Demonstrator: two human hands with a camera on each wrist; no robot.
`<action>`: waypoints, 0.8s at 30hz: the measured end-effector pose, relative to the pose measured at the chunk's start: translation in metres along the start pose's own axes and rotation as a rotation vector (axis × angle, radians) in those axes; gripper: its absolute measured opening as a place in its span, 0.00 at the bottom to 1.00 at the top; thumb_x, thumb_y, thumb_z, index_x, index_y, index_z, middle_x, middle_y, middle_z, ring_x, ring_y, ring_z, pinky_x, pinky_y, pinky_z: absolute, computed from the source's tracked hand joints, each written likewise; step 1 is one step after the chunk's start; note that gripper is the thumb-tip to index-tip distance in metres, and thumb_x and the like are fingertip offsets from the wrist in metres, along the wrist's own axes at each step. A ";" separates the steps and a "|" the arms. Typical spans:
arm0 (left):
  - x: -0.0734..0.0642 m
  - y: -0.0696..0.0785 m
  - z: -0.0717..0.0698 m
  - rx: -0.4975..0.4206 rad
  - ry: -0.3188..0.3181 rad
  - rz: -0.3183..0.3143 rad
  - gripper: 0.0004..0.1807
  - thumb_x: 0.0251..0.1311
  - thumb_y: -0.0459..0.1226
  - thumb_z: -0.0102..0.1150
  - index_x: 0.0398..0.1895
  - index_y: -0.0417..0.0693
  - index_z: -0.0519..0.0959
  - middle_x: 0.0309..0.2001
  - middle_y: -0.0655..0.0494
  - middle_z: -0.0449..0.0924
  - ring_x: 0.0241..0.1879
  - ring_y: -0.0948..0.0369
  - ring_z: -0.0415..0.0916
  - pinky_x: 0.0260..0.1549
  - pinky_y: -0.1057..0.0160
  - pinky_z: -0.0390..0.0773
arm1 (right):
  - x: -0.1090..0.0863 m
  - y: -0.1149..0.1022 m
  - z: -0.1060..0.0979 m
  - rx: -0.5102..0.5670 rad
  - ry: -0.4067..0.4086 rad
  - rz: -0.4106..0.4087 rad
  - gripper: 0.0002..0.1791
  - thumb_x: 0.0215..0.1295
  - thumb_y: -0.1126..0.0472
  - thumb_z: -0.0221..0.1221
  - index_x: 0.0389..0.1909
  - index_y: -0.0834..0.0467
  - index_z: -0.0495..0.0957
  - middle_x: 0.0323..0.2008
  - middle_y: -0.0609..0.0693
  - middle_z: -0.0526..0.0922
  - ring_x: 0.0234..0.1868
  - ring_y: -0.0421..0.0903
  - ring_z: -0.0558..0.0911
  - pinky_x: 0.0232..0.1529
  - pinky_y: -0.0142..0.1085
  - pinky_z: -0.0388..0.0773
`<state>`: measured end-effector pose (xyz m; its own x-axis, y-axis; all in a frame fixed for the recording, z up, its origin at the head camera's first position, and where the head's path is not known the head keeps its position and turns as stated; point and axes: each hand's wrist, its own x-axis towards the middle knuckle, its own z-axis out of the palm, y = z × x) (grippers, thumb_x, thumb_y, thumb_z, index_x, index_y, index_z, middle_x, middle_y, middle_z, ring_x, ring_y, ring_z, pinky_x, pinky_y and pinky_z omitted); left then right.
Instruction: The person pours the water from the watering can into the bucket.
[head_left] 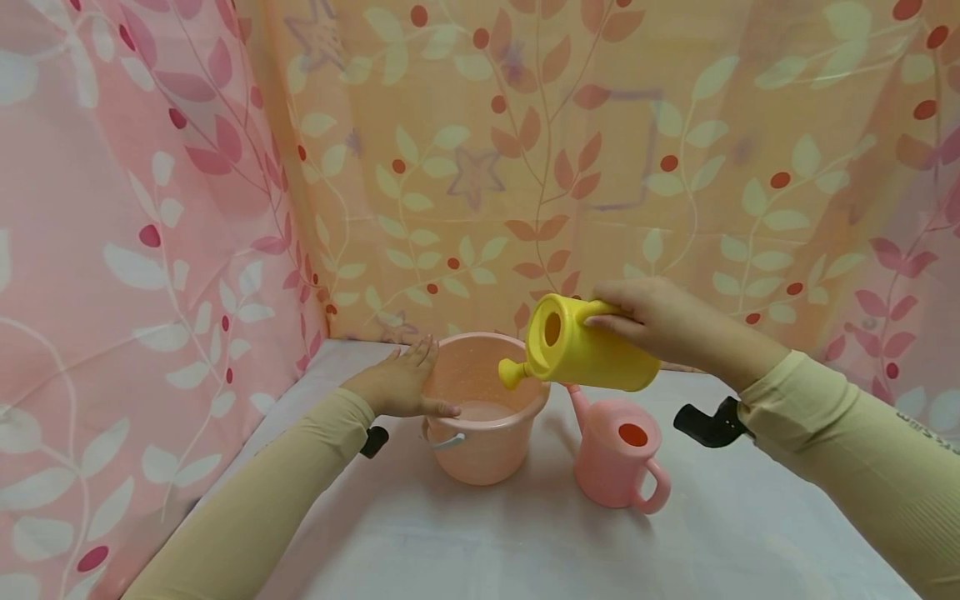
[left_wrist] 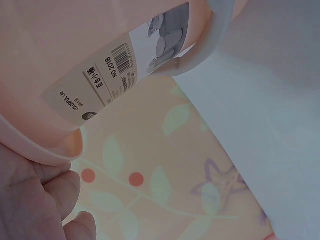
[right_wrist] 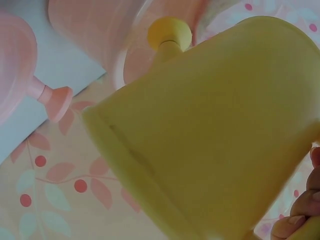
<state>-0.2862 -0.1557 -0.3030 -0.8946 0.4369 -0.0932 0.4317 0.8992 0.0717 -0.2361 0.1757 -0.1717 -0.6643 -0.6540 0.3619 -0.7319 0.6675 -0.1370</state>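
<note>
My right hand (head_left: 652, 312) grips the handle of a yellow watering can (head_left: 592, 354), held in the air and tipped left. Its round spout head (head_left: 512, 374) hangs over the right part of a peach plastic bucket (head_left: 487, 454). On the bucket's left rim rests my left hand (head_left: 397, 383), fingers extended toward the far side and thumb lying over the near rim. A pink watering can (head_left: 611, 458) stands upright just right of the bucket, its handle toward the near right. Whether water leaves the yellow can, I cannot tell.
A pale cloth (head_left: 480, 550) covers the table. Leaf-patterned curtains (head_left: 465, 167) close off the back and both sides. The bucket's grey-blue handle (left_wrist: 215, 40) hangs down on its outside, beside a printed label (left_wrist: 115, 75).
</note>
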 end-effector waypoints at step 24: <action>-0.002 0.001 -0.001 0.011 0.025 0.025 0.67 0.41 0.77 0.39 0.69 0.32 0.40 0.71 0.37 0.36 0.70 0.49 0.37 0.65 0.46 0.41 | 0.004 0.002 -0.003 -0.018 -0.023 -0.047 0.08 0.59 0.58 0.60 0.26 0.53 0.71 0.20 0.42 0.70 0.24 0.40 0.70 0.25 0.31 0.71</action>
<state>-0.2842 -0.1558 -0.3014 -0.8861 0.4587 -0.0663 0.4551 0.8882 0.0627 -0.2399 0.1754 -0.1679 -0.6329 -0.6923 0.3467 -0.7594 0.6424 -0.1034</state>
